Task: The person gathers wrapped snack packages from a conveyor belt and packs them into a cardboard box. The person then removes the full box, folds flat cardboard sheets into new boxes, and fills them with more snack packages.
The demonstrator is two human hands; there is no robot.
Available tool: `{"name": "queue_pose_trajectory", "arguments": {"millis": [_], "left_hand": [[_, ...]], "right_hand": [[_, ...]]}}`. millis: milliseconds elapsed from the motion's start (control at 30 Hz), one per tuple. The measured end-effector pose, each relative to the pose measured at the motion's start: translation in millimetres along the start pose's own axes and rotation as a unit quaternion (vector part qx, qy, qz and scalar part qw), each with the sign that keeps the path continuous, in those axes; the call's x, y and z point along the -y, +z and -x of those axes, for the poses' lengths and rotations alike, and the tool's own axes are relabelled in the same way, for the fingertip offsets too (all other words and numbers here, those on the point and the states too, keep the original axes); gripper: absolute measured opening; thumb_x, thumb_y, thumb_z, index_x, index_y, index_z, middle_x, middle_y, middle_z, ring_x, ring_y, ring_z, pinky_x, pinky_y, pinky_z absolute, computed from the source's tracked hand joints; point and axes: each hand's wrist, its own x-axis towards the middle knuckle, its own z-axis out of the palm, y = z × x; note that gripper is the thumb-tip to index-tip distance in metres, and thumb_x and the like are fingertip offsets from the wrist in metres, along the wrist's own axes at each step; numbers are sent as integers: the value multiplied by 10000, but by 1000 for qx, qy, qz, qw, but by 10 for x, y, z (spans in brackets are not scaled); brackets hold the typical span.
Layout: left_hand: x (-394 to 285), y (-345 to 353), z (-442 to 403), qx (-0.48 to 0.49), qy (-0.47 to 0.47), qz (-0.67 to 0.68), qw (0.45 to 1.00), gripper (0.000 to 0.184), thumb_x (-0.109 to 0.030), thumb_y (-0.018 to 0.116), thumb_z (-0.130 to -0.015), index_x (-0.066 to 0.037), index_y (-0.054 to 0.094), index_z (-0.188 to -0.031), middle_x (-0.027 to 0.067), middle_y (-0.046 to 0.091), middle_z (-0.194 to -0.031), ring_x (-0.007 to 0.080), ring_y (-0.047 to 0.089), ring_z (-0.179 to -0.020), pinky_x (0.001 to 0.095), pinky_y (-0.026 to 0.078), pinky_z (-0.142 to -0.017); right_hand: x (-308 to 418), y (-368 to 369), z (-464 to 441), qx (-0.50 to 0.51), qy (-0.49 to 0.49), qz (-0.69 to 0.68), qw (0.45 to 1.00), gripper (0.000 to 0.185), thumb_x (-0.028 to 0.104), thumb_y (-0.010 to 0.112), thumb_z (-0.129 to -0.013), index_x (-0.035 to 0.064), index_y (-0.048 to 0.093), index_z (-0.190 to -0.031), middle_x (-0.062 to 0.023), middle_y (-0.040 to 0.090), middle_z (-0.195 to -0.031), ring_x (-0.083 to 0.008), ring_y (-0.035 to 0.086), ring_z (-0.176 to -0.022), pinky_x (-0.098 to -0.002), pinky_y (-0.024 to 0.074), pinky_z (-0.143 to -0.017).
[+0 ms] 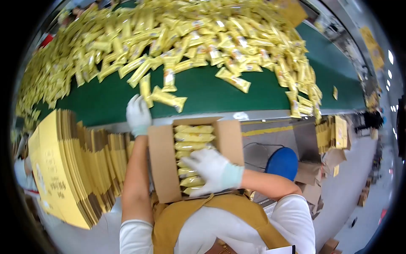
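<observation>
An open cardboard box (163, 165) stands against my body, with its flaps spread. Inside it lies a row of yellow wrapped snack packets (194, 137). My right hand (211, 169), in a white glove, rests on the packets with its fingers spread; it covers some of them. At the edge of the green conveyor belt (207, 91), my gloved left hand (138, 112) has its fingers stretched out beside an upright yellow packet (145, 89). I cannot make out whether they touch it. Another packet (169, 99) lies just right of it.
A large heap of yellow packets (177, 29) covers the far side of the belt. Folded cardboard cartons (63, 169) stand stacked at my left. A blue stool (282, 164) is at my right, near more cartons (334, 133) and loose cardboard.
</observation>
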Motion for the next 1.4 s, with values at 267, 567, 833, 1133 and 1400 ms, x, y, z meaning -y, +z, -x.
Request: {"name": "queue_pose_trajectory", "arguments": {"millis": [267,567,833,1133,1400], "left_hand": [[-66,-61,-6,-6,-3,20,1000,241,-203,573,-970,-36,711,-1075,167,664,-1187,366,624,-1066,452,497,-928],[-47,-244,229,-57,-46,181,981,269,-121,619,-957,15,642,-1187,184,645,-1209,339,601,-1154,432,472,-1013],[-372,-832,1270,300,-138,249,911,363,-152,646,-923,38,633,-1232,184,681,-1123,276,676,-930,369,525,-776],[-1436,-495,1241,262,-59,530,804,1154,-183,835,-815,-51,0,-1602,201,299,-1586,298,423,-1416,400,405,-1145],[-1883,-411,65,158,-40,587,793,1104,-166,786,-844,-19,-9,-1595,210,317,-1560,305,394,-1415,411,365,-1162]], "right_hand": [[-625,-316,-118,-451,189,-4,872,517,280,883,-729,-8,628,-1074,-172,641,-998,-350,631,-962,-422,514,-826],[-669,-257,-29,-231,122,-31,965,169,262,716,-878,127,773,-963,-163,713,-876,-359,686,-784,-413,554,-697],[-714,-667,358,-445,227,-13,866,175,231,735,-878,72,766,-943,-177,724,-870,-381,692,-767,-401,553,-685],[-1423,-769,541,-329,314,22,890,436,357,632,-936,-48,690,-785,-284,658,-752,-471,654,-754,-499,524,-655],[-1093,-1559,706,-501,64,-433,747,334,335,537,-1019,19,643,-1011,-16,660,-897,-137,589,-785,-321,479,-705]]}}
